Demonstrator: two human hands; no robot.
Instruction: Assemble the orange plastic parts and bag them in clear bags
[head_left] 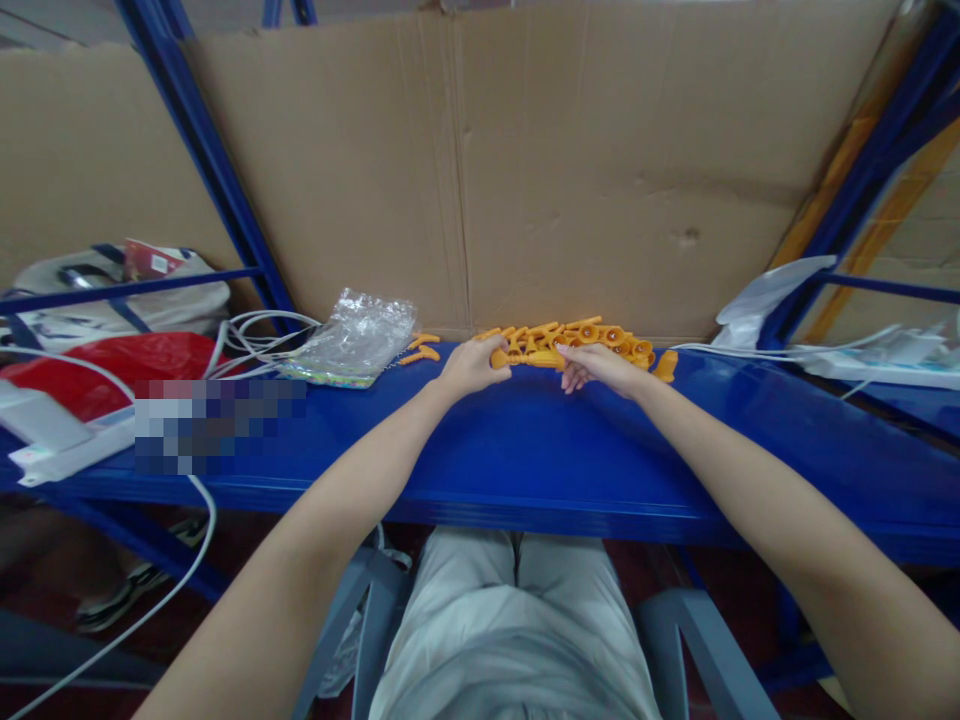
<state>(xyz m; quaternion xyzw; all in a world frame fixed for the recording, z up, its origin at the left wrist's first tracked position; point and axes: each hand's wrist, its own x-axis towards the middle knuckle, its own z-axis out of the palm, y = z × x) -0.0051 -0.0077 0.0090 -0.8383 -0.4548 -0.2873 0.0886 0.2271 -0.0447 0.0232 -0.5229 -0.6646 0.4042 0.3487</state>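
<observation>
Both hands are at the front of a heap of orange plastic pieces (611, 338), several of them with round, hollow flared ends. My left hand (472, 368) is closed, thumb and fingers curled round the flared left end of a long orange plastic piece (538, 358). At its right end, the thumb and forefinger of my right hand (596, 368) pinch the same piece, while the other fingers curl below. The exact shape of the held piece blends into the heap behind it. One flared orange piece (665, 366) stands to the right of my right hand.
Left of my left hand lie curved orange pieces (420, 352) and a clear plastic bag (352, 335). White cables (259, 325), a red bag (142, 365) and a white power strip (67, 440) occupy the left. Cardboard (585, 170) walls the back of the blue table (540, 450).
</observation>
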